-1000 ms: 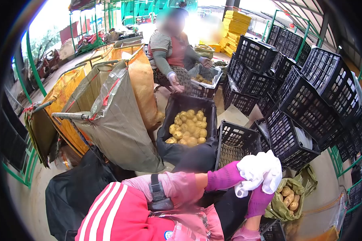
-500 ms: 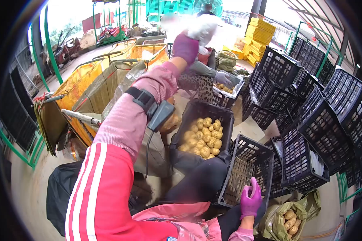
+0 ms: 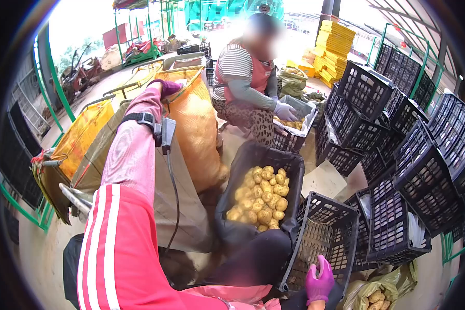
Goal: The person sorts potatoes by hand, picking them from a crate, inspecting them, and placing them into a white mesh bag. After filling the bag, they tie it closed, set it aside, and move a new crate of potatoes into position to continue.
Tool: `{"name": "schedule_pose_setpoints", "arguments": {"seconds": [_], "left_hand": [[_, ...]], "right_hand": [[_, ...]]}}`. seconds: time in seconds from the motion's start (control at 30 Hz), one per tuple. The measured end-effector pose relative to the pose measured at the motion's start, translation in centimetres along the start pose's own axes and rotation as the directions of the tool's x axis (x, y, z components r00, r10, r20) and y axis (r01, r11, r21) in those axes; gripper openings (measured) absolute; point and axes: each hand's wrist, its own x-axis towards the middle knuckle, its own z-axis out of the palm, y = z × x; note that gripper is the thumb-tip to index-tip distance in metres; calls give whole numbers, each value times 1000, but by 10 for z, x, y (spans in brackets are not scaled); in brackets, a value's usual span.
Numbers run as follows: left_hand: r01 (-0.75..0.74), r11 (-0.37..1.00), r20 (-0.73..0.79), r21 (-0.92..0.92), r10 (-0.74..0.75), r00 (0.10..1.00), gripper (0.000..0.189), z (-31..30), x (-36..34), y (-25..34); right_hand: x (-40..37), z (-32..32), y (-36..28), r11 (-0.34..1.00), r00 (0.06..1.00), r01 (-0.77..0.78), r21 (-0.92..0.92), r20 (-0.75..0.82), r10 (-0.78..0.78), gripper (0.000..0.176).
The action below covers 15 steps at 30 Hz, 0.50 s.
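Observation:
My left hand (image 3: 169, 89), in a purple glove, reaches to the rim of an orange mesh bag (image 3: 194, 121). Its fingers are mostly hidden, and a small whitish patch shows beside them. In a pink-purple glove, my right hand (image 3: 319, 281) rests by my knee with thumb and fingers apart, holding nothing. Just beyond it is a black plastic crate (image 3: 328, 227) with only some dirt visible inside. Potatoes (image 3: 263, 194) fill a dark-lined crate (image 3: 243, 157) in front of my legs.
A person (image 3: 248, 77) in grey gloves sits ahead, hands over another potato crate (image 3: 287, 142). Stacked black crates (image 3: 364, 98) line the right side. A green sack (image 3: 385, 287) with potatoes lies at lower right. Yellow crates (image 3: 336, 49) stand behind.
My left hand has swung left and down from in front of the other person to the orange bag. The blurred whitish thing it held no longer shows clearly. My right hand stays by my knee.

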Motion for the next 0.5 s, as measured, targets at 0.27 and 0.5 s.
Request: {"name": "schedule_pose_setpoints", "arguments": {"seconds": [0.27, 0.5], "left_hand": [[-87, 945, 349, 317, -31, 937, 60, 32, 24, -11], [-131, 877, 270, 463, 1, 963, 69, 12, 14, -5]], "right_hand": [[9, 0, 6, 992, 999, 35, -120, -4, -36, 37], [1, -17, 11, 997, 998, -50, -64, -40, 47, 34]]}}
